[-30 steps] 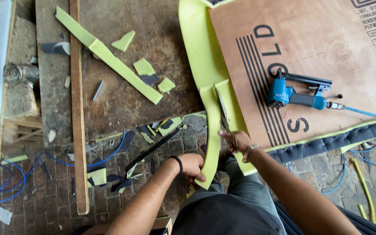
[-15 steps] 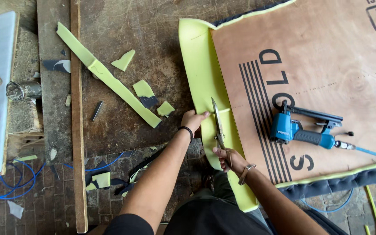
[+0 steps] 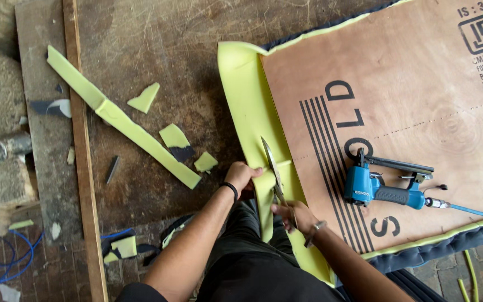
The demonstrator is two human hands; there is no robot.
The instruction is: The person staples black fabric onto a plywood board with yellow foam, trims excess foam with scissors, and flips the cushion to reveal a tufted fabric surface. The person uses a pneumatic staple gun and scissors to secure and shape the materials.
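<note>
The fingers of the right hand [image 3: 294,215] are curled through the handles of a pair of scissors [image 3: 272,168], whose blades are held parted with the points aimed up the foam; exactly how wide they stand cannot be judged, since they are seen almost edge-on. The fingers of the left hand [image 3: 243,176] are pinched on the outer edge of the yellow-green foam [image 3: 247,106], thumb on top, so that the strip is held taut just beside the blades. A dark band is worn on the left wrist, a metal bangle on the right.

A second ago both hands were lower, gripping a loose flap of foam near the body, and no blades were seen over the foam; half a second ago the scissors were already laid along the fold. Now the blades have been carried further up the strip and the left hand has been shifted alongside them — so the cut appears to be under way, with most of the foam edge not yet trimmed.

The foam is wrapped around the edge of a plywood panel [image 3: 420,100], on which a blue pneumatic stapler [image 3: 384,190] is laid with its hose trailing right. On the worn workbench [image 3: 157,45] to the left, a long foam offcut [image 3: 124,126] and smaller scraps are scattered
</note>
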